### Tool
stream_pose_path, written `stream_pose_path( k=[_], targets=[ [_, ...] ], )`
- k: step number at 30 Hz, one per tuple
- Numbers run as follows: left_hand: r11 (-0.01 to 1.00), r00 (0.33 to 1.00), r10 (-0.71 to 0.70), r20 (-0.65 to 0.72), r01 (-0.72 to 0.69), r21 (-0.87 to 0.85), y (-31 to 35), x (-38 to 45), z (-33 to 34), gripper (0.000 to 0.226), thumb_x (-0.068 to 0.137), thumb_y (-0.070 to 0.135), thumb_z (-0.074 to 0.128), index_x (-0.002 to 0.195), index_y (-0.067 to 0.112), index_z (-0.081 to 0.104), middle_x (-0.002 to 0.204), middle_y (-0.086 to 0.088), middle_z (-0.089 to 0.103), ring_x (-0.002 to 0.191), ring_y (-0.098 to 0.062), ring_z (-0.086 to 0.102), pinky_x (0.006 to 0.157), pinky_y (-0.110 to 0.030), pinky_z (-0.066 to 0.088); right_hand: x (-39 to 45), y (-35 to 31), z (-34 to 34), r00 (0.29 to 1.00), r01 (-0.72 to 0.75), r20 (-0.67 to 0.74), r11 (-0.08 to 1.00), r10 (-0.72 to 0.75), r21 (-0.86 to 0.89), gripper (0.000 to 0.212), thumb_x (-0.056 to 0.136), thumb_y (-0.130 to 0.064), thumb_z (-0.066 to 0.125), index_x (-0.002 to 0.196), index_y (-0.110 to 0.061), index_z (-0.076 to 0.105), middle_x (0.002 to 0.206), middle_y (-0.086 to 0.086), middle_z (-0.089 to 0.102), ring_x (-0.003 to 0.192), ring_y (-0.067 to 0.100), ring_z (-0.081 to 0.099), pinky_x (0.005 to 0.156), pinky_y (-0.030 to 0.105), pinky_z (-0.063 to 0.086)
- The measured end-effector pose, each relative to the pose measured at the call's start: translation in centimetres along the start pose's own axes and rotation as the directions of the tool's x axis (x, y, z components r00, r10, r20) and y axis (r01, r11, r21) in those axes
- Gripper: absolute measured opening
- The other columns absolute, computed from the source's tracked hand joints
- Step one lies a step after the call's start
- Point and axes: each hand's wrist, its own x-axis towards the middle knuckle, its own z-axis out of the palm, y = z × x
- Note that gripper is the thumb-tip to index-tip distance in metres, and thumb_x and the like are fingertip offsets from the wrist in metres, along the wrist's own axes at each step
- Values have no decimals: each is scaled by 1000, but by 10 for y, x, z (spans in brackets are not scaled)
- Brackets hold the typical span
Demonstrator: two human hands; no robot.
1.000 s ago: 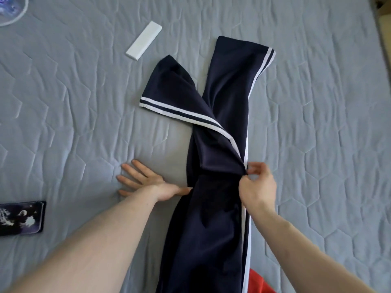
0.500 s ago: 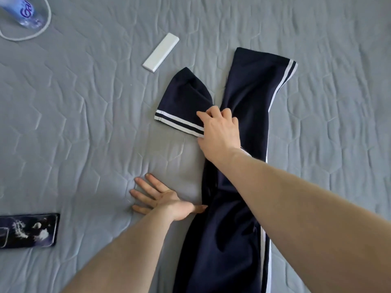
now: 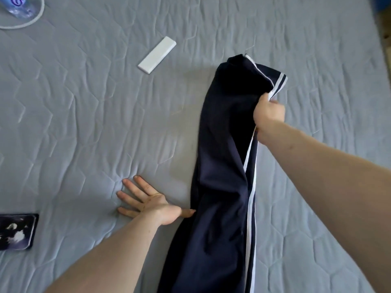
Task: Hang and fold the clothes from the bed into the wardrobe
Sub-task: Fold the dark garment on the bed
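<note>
Dark navy track pants (image 3: pixel 220 166) with white side stripes lie lengthwise on the grey quilted bed (image 3: pixel 84 123), the two legs stacked one over the other. My right hand (image 3: pixel 268 115) grips the striped edge of the upper leg near its far end. Flat on the quilt lies my left hand (image 3: pixel 148 203), fingers spread, its thumb touching the pants' left edge at mid-length.
A white rectangular bar (image 3: pixel 157 55) lies on the bed beyond the pants, to the left. A phone in a dark patterned case (image 3: pixel 15 231) sits at the left edge. A plastic bottle (image 3: pixel 15 6) and a white cord (image 3: pixel 31 21) are at the top left corner.
The leg that was crossed out to the left has been pulled over by my right hand onto the other leg. My left hand stayed flat in place.
</note>
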Motion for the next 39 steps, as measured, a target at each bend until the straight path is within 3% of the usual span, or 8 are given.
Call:
stream_pose_path(
  k=[3,7,12,17,21,28,34,39],
  targets=[
    [1000,1000,5,0,-5,-1,0,-1,0,196,19,88,82,129,6,-58,130,-23,-67,137,-51,-45,117,-69,-13,7,26,-13,1000,0,11,982,2,-191,38,95,-40,60,123,-13,63,106,4,65,89,25,60,79,32,49],
    [1000,1000,9,-8,-9,-9,1,-2,0,196,20,87,83,129,6,-59,131,-23,-67,138,-50,-45,118,-69,-12,-14,57,-18,997,32,76,986,-20,-162,57,85,-31,78,132,-21,47,111,-4,61,98,16,59,87,28,47],
    [1000,1000,5,-15,-5,4,1,-3,1,194,24,86,84,129,6,-58,132,-24,-66,138,-50,-44,118,-69,-10,-25,96,-34,997,75,-8,989,-76,-125,49,90,-29,74,130,-23,46,107,-5,65,93,16,65,78,26,46],
    [1000,999,15,-28,-14,11,-1,-4,2,196,21,86,84,131,8,-58,136,-22,-64,140,-48,-44,119,-68,-9,-42,129,-52,998,43,-47,994,-48,-103,68,84,-48,77,138,-23,45,104,-12,61,100,20,69,96,41,54],
    [999,998,43,-53,-41,32,-5,-6,3,195,21,89,81,136,8,-53,141,-21,-60,142,-48,-41,119,-69,-9,-107,184,-67,999,27,30,986,-22,-164,64,80,-55,79,129,-28,47,111,-11,63,102,15,67,98,40,52],
    [993,984,118,-133,-112,48,-16,-8,11,190,26,92,78,144,8,-45,150,-20,-52,146,-48,-34,116,-70,-6,-168,264,-106,972,-172,129,967,198,-190,25,93,-41,70,88,-17,73,80,-7,75,81,11,72,74,29,58],
    [960,939,279,-203,-270,70,-55,-8,25,165,50,94,69,152,17,-36,158,-10,-44,150,-38,-31,123,-58,-10,-164,254,-109,939,-217,232,960,256,-179,18,100,-42,61,106,-25,61,98,-4,69,97,22,67,91,33,53],
    [905,881,426,-207,-420,73,-132,-15,57,130,77,80,62,161,23,-19,167,-4,-30,155,-24,-24,127,-43,-9,-223,286,-139,933,-150,263,929,247,-339,58,69,-58,74,109,-17,67,103,-2,75,97,21,72,95,42,57]
  ],
)
